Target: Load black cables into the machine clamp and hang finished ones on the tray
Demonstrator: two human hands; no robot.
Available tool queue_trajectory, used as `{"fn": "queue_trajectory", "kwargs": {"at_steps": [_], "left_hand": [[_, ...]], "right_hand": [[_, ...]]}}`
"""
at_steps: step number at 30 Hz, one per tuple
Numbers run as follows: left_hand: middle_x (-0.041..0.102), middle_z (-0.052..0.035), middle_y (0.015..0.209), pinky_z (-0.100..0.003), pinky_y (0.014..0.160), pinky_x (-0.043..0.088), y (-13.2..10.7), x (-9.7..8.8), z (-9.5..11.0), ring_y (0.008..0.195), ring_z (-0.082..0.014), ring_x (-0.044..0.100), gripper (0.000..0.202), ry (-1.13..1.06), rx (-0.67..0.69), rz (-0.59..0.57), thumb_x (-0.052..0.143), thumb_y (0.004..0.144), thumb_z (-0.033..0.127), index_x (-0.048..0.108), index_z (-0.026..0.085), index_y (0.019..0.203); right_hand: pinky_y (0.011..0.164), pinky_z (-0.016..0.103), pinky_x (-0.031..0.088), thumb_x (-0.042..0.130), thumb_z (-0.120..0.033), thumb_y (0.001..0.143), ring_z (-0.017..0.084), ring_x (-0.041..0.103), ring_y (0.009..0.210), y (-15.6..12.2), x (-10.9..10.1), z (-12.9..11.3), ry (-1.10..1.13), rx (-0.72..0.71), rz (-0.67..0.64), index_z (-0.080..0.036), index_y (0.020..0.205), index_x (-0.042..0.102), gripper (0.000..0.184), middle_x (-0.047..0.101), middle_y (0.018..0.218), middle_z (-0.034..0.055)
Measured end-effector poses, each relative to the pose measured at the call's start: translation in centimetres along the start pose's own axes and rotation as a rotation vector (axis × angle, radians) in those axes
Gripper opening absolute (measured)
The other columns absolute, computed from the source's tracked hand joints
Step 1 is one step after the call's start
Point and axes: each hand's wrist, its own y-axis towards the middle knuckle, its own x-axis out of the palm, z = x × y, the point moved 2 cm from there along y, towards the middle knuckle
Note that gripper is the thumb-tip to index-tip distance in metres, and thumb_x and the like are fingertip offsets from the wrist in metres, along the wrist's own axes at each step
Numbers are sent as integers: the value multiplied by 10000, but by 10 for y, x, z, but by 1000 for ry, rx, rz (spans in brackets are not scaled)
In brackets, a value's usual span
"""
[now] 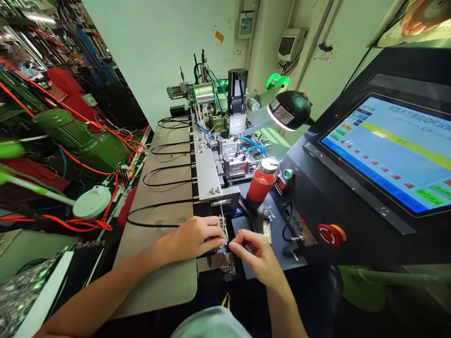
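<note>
Black cable (155, 220) loops across beige tray (155, 291), its end running under left hand (193, 239) toward small metal clamp (222, 225). Left fingers (211, 230) curled nearly closed at clamp, seemingly pinching something thin, too small to tell. Right hand (252, 256) just beside, thumb and fingertips (234, 249) pinched together at same spot, hold unclear. Three more loops (169, 176) lie side by side, apparently spaced against tangling. Red bottle (261, 182) stands beyond hands, out of their way.

Red insulated bottle (262, 180) beside a touchscreen panel (382, 152)
</note>
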Motion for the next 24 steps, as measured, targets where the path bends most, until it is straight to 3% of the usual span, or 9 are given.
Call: {"fn": "queue_trajectory", "kwargs": {"at_steps": [2,5,9,11,16,20,24], "left_hand": [[570,3,730,-194,595,386,1,-2,4,641,-95,527,210,-94,-54,79,520,922,242,660,159,789],[573,3,715,-195,616,400,2,3,12,670,-103,528,235,-305,-209,217,514,925,257,634,146,756],[585,2,728,-201,617,405,3,14,19,673,-105,517,245,-496,-291,277,520,921,293,625,145,756],[592,-3,736,-206,623,407,2,15,19,676,-108,518,252,-512,-297,296,524,917,302,622,145,746],[597,-2,733,-212,629,392,0,9,8,675,-113,529,274,-342,-347,261,490,919,296,616,152,723],[618,-1,694,-222,627,368,3,7,-11,655,-123,540,280,-160,-445,192,465,905,247,614,156,686],[659,-5,704,-230,639,361,6,13,-23,661,-133,565,294,-94,-476,153,445,907,243,631,164,694]], "right_hand": [[527,229,330,589,-310,891,110,423,569,0,2,-3,23,-54,104,-175,663,568,266,500,601,-28],[542,242,359,546,-267,920,123,456,582,-1,14,-4,16,-211,398,-190,707,563,227,521,634,-15],[572,253,383,519,-181,922,129,473,589,-3,33,-2,-87,-360,620,-207,764,542,162,514,645,-17],[558,247,375,508,-168,924,124,464,577,-3,37,-2,-124,-365,640,-209,775,533,156,503,645,-22],[550,234,385,493,-260,945,123,491,587,-3,23,-1,-136,-222,518,-195,746,546,216,523,655,-16],[552,225,385,509,-322,936,120,494,589,-4,5,8,-125,-101,556,-181,747,570,244,527,659,-22],[527,220,359,524,-350,924,115,473,563,-5,1,17,-106,-46,554,-179,725,566,266,505,629,-31]]}}
